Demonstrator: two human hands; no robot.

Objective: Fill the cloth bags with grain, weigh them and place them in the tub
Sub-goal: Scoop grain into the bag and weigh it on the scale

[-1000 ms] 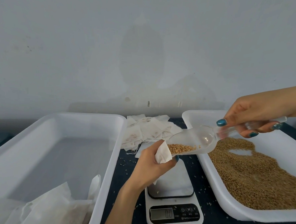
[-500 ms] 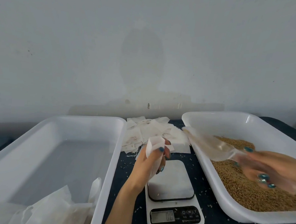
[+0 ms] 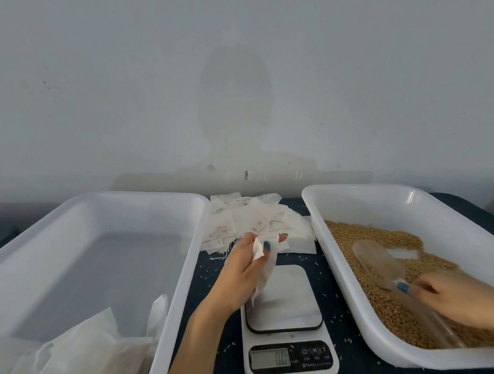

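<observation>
Tub (image 3: 142,195): white, near edge cut off by the frame. Filled bags (image 3: 88,347) lie in its near corner, partly cut off.

Tabletop (image 3: 207,270): dark, strewn with stray grains.

Left hand (image 3: 239,275): grip pinching one bag (image 3: 267,270) by its top. The bag hangs over the scale (image 3: 287,300), its contents hidden. It sits lower than half a second ago.

Pile (image 3: 255,221): empty bags behind the hand, with the near ones hidden by it.

Scale display: digits hard to read.

Tray (image 3: 354,188): holds the grain (image 3: 360,238), right end cut off.

Scoop (image 3: 379,263): clear, now lying bowl-down on the grain. A second ago it was at the bag's mouth.

Right hand (image 3: 460,302): blurred, grip closed round the scoop's handle.
</observation>
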